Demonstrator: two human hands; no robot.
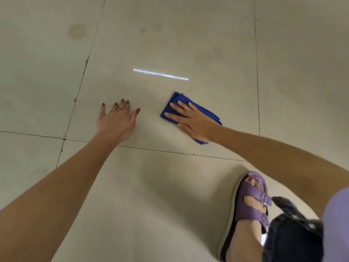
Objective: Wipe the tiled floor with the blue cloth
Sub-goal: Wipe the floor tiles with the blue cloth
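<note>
A folded blue cloth (176, 100) lies flat on the pale tiled floor (170, 44), right of centre. My right hand (190, 121) presses down on the cloth with the palm, fingers spread and pointing left, covering most of its middle. My left hand (117, 120) rests flat on the bare tile to the left of the cloth, fingers apart, holding nothing. A gap of tile separates the two hands.
A brownish round stain (76, 31) marks the tile at the far left, and fainter smudges (207, 55) lie beyond the cloth. Dark grout lines (79, 87) cross the floor. My foot in a purple sandal (247, 208) stands at the lower right. A light reflection (160, 74) streaks the tile.
</note>
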